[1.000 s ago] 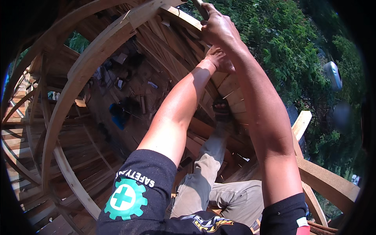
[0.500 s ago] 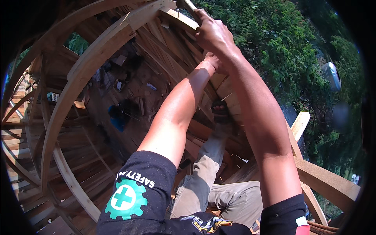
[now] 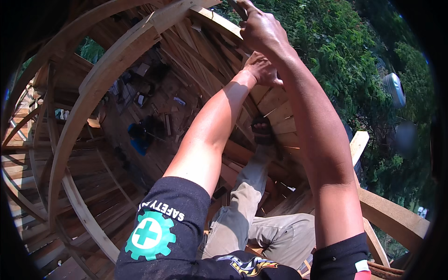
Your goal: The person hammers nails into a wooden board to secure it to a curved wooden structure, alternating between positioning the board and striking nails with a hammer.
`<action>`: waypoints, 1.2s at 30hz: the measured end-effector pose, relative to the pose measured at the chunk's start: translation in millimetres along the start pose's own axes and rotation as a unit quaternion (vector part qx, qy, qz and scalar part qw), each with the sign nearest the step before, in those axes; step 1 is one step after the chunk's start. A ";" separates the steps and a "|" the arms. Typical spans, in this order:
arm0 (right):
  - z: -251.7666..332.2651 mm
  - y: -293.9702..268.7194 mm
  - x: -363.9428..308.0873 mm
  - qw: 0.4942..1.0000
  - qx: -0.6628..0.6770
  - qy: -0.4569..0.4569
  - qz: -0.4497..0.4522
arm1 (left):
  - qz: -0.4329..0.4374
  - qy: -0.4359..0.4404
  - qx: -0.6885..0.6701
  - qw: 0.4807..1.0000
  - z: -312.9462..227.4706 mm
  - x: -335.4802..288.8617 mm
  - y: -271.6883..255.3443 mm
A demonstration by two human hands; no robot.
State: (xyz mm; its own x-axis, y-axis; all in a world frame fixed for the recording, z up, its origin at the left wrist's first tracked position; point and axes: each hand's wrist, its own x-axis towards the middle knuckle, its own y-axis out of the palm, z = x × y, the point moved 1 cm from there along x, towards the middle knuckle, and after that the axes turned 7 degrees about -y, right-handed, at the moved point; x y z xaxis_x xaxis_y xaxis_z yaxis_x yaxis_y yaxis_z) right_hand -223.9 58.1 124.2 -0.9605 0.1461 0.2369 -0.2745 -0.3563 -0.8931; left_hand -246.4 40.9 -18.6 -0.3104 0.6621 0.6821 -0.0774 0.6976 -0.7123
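At the top, my right hand (image 3: 265,30) is closed round a slim tool handle (image 3: 237,8); the tool's far end lies beyond the upper edge. Just below it, my left hand (image 3: 262,70) rests closed at the edge of a curved wooden beam (image 3: 219,21). Its fingers look bent over the wood, partly hidden behind my right forearm. The beam meets a larger curved timber rib (image 3: 112,53) at the upper left. Between my arms, a foot (image 3: 262,130) stands against wooden planks (image 3: 282,112).
Far below on the left lies a floor with scattered wood pieces (image 3: 168,123) and a blue item (image 3: 137,140). More curved ribs (image 3: 86,217) run along the left. A squared beam (image 3: 392,217) juts out at the right, with trees (image 3: 336,56) beyond.
My right hand has moved slightly right and up, lifting the handle off the beam's end. My left hand shows more now, its thumb stretched toward the right forearm.
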 end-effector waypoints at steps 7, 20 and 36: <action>11.7 -20.3 -5.8 0.966 0.080 -0.079 -0.234 | 0.040 -0.014 0.006 0.999 -4.0 -4.8 -7.0; 4.6 -36.6 -10.4 0.967 0.072 -0.042 -0.239 | 0.173 -0.048 0.041 0.983 -10.4 -1.7 -27.9; 30.2 -16.4 0.9 0.953 0.086 -0.081 -0.279 | 0.107 -0.046 0.039 0.992 -3.8 -4.8 -17.4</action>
State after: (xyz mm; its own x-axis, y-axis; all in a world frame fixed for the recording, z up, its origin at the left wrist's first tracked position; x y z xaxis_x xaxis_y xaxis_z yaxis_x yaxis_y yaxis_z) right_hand -221.7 36.2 150.6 -0.6529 0.2172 0.7257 -0.7352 -0.4122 -0.5381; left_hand -240.0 26.6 -8.9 -0.4125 0.7626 0.4983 -0.0720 0.5180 -0.8524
